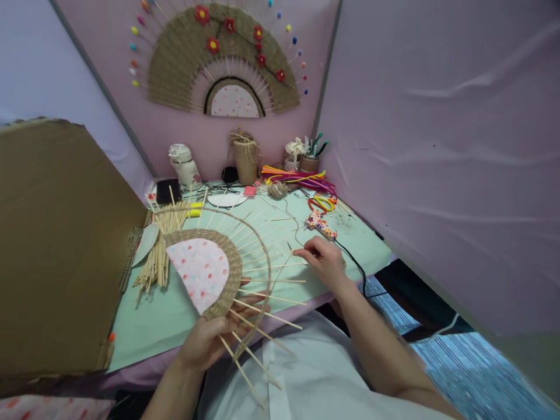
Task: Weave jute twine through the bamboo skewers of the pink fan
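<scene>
- Gripping the fan (235,265) by its lower edge: left hand (209,343)
- Pinching string (282,270) between thumb and fingers: right hand (326,262), near the sticks (286,281)
- Fan location: across the front edge of the table (144,326)

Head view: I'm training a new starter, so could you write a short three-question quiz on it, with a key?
1. Multiple choice: what does the left hand hold?
A) the white bottle
B) the stick fan
C) the scissors

2. True or false: the wall fan has red flowers on it.

3. Fill in: the right hand pinches a thin ____ between its fingers.

Key: 1. B, the stick fan. 2. True. 3. Cord.
</scene>
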`<state>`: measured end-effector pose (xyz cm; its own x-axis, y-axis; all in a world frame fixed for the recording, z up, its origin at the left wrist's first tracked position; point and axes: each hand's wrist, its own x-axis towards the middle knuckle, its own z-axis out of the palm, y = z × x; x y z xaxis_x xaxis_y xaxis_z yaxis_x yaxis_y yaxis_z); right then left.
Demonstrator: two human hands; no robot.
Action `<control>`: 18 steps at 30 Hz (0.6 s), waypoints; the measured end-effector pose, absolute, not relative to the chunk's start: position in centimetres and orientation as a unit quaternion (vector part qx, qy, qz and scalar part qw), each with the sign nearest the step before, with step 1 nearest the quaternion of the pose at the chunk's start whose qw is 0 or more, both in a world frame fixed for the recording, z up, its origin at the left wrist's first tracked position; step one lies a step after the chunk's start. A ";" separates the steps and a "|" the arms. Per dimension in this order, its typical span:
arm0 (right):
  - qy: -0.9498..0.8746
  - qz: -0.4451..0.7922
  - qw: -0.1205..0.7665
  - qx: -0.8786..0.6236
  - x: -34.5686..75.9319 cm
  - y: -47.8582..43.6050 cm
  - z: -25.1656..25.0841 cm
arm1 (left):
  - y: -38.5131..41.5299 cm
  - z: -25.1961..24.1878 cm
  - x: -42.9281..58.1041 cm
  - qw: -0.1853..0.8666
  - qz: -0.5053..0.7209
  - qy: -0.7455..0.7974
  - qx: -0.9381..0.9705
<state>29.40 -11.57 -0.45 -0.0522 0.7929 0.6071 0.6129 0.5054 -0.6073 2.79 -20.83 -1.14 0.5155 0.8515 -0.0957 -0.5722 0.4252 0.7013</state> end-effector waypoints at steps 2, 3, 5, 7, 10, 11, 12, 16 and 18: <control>-0.725 0.102 0.478 -0.485 29.8 -11.5 -0.3 | -20.7 -1.1 2.6 0.813 0.437 0.228 0.309; -0.728 0.106 0.476 -0.482 30.0 -11.5 -0.2 | -20.7 -1.0 2.5 0.813 0.435 0.230 0.311; -0.734 0.110 0.475 -0.473 30.4 -11.5 0.0 | -20.6 -1.0 2.5 0.815 0.426 0.232 0.316; -0.737 0.116 0.477 -0.464 30.6 -11.4 0.2 | -20.5 -1.1 2.5 0.821 0.412 0.228 0.324; -0.728 0.144 0.483 -0.464 30.8 -11.2 0.3 | -20.3 -1.2 2.5 0.825 0.401 0.219 0.333; -0.720 0.157 0.488 -0.468 30.8 -11.2 0.3 | -20.3 -1.2 2.5 0.824 0.403 0.216 0.334; -0.709 0.172 0.493 -0.473 30.8 -11.1 0.2 | -20.2 -1.3 2.5 0.824 0.406 0.213 0.334; -0.645 0.258 0.524 -0.494 29.8 -10.9 -0.6 | -19.7 -1.2 3.0 0.832 0.403 0.191 0.331; -0.606 0.307 0.540 -0.496 28.7 -10.6 -1.2 | -19.2 -1.1 3.6 0.838 0.392 0.179 0.333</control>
<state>28.72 -10.59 -1.18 0.0757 0.9332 0.3512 0.2694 0.3199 -0.9083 3.62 -19.23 -1.13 0.6278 0.7774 -0.0391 -0.5385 0.4701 0.6993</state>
